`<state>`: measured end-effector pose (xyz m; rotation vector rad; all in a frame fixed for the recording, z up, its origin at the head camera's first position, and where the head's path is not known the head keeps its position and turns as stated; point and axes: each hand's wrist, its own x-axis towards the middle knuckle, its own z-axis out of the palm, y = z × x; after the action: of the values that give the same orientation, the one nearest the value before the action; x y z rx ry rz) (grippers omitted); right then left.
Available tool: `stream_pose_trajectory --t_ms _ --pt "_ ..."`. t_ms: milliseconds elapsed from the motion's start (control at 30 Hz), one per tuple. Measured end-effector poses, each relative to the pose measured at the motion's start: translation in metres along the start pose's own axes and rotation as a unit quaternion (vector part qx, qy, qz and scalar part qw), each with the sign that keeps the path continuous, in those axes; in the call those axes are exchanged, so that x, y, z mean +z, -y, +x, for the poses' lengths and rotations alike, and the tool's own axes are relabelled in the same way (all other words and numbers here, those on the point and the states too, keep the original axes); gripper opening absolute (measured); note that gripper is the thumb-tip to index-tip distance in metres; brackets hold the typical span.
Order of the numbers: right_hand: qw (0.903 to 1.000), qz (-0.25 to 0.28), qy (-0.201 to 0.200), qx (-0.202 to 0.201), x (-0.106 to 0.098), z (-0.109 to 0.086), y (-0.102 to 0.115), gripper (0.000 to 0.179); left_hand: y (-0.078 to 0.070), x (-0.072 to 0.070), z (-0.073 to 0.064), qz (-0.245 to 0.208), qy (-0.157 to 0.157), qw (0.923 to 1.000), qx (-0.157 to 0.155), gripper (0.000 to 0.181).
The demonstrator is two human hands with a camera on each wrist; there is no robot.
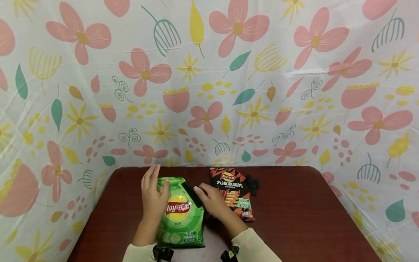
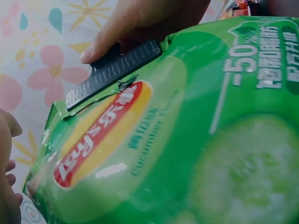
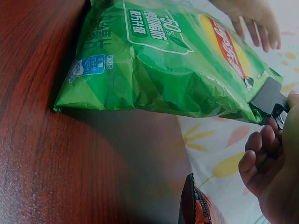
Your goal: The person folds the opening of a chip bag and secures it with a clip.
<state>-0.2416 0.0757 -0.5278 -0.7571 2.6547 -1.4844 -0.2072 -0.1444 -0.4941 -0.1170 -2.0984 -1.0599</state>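
A green bag of Lay's cucumber chips lies face up on the table. Across its upper right corner sits a black bag clip, set at a slant. My right hand pinches the clip's handle between thumb and fingers, seen closely in the right wrist view, where the clip bites the bag's corner. At the bag's upper left edge is my left hand, its fingers straight and its thumb over the front of the bag.
A black and red bag of Lay's chips lies right of the green one, partly behind my right hand. Beside it rests another black clip. The dark red wooden table ends at a flowered cloth.
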Motion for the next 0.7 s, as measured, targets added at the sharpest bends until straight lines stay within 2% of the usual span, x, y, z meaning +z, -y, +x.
stream_pose_trajectory --t_ms 367,567,700 --pt "0.9997 0.009 -0.013 0.016 0.003 0.000 -0.004 0.036 0.008 0.000 -0.012 -0.018 0.012 0.9972 -0.072 0.077" --pt "0.9994 0.021 -0.021 0.020 0.004 0.001 -0.006 0.035 0.010 -0.001 -0.017 -0.027 0.034 0.9916 -0.122 0.083" --pt "0.9991 0.024 -0.027 0.023 0.003 0.002 -0.005 0.035 0.014 0.000 -0.021 -0.034 0.041 0.9884 -0.142 0.086"
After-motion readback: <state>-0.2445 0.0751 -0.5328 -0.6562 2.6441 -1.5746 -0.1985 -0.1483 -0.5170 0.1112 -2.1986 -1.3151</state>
